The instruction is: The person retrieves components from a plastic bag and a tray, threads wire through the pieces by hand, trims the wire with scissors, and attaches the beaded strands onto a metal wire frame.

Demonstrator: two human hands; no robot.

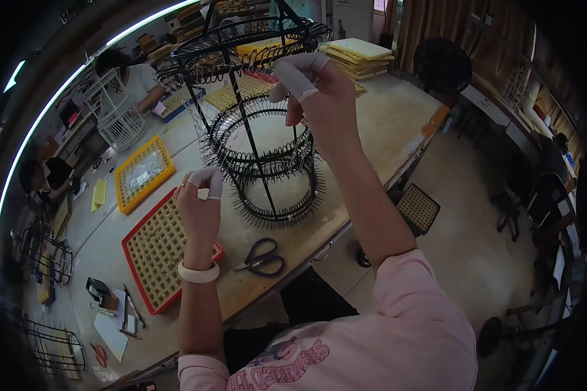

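A black wire rack (249, 130) with tiered rings of small hooks stands on the table before me. My right hand (323, 98) is raised at the right side of its upper ring, fingers bent together in a pinch; anything between them is too small to make out. White finger covers are on some fingers of both hands. My left hand (201, 208) is lower, thumb and fingers closed together over the far edge of a red-rimmed tray (151, 301) of small square cells. Whatever it pinches, if anything, cannot be seen. Dark-handled scissors (265, 258) lie right of the tray.
A yellow tray (125, 203) with a clear plastic bag (145, 171) lies at the left. Stacked yellow trays (357, 52) are at the back. Orange-handled scissors (99, 355) lie front left. A person (140, 88) sits across the table behind a white wire rack (119, 117).
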